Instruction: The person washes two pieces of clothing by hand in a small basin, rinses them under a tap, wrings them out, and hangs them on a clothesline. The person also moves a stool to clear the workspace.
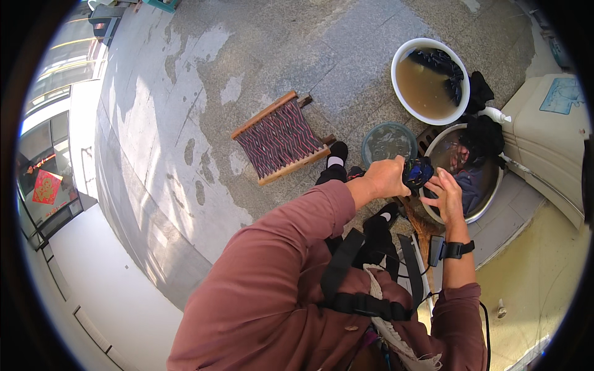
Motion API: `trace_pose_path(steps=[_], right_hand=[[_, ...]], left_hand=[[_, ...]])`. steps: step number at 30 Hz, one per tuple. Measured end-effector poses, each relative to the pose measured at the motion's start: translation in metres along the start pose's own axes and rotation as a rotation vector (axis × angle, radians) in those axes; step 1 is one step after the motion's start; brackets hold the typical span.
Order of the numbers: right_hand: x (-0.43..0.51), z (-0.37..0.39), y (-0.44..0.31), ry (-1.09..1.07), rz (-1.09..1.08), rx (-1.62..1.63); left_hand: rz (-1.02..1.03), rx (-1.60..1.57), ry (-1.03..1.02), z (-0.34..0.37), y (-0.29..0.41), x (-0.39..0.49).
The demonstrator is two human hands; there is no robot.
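Note:
My left hand (pixel 386 178) grips a bunched dark cloth (pixel 417 171) with blue and other coloured patches. My right hand (pixel 446 195) has its fingers spread at the cloth's right side, the fingertips near or against it; whether they grip it I cannot tell. Both hands are above the left side of a metal basin (pixel 498 190) that holds water, a blue-grey garment (pixel 468 188) and a reddish patterned cloth (pixel 459 155). Black cloth (pixel 487 134) hangs over the basin's upper rim. A small round tub (pixel 389 141) of cloudy water stands just beyond my left hand.
A white bucket (pixel 395 86) with brown water and dark cloth stands farther out. A white bottle (pixel 494 114) lies by a cream washing machine (pixel 519 120) on the right. A woven-top wooden stool (pixel 283 139) is left of my feet. Wet patches mark the tiled floor (pixel 199 111).

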State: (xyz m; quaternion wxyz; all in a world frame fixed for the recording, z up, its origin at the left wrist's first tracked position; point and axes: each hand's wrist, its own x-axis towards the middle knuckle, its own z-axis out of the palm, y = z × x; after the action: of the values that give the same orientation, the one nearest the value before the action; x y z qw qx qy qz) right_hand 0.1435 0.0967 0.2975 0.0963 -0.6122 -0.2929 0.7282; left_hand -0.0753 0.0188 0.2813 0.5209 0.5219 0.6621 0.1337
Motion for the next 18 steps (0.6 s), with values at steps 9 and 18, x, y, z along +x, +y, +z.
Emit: trace_pose_path(steps=[9,18], right_hand=[[-0.116,-0.059,0.008,0.503,0.081,-0.343],[-0.110,-0.031,0.062,0.187,0.010,-0.682]], left_hand=[[-0.234,0.124,0.086,-0.148,-0.125,-0.153],[-0.978,0.001,0.321,-0.097,-0.257,-0.425]])
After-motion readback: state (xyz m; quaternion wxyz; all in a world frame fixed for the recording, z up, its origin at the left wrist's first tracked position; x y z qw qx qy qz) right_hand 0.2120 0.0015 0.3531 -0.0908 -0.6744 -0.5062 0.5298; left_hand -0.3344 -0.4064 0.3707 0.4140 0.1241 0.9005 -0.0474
